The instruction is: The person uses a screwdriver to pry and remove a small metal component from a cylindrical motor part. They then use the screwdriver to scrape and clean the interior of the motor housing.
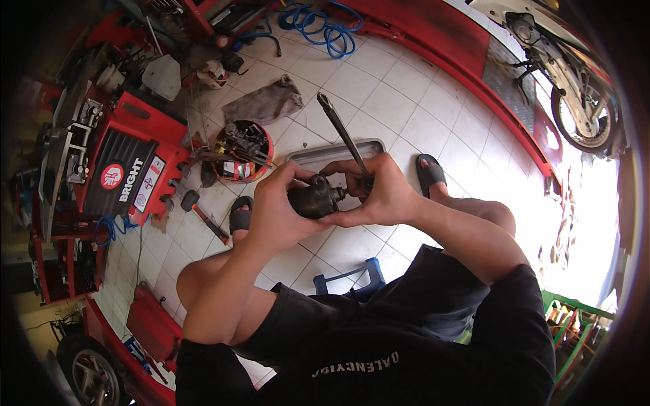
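My left hand (273, 206) is wrapped round a dark, roughly cylindrical metal part (310, 201), thumb below and fingers over the top. A threaded or stepped stub sticks out of the part's right side. Closed round the lower end of a long steel wrench (342, 128), my right hand (391, 193) keeps it beside that stub; its thumb reaches under the metal part. The wrench's handle slants up and to the left, away from me. Whether the wrench's lower end touches the stub I cannot tell. Both hands are above a grey metal tray (371, 145) on the floor.
A red-rimmed tub of tools and parts (265, 157), a grey rag (264, 101) and a hammer (204, 218) lie to the left. A red machine (128, 162) stands beyond them. A blue stool (365, 276) is near me. Blue hose (325, 27) and a motorcycle (579, 101) are farther off.
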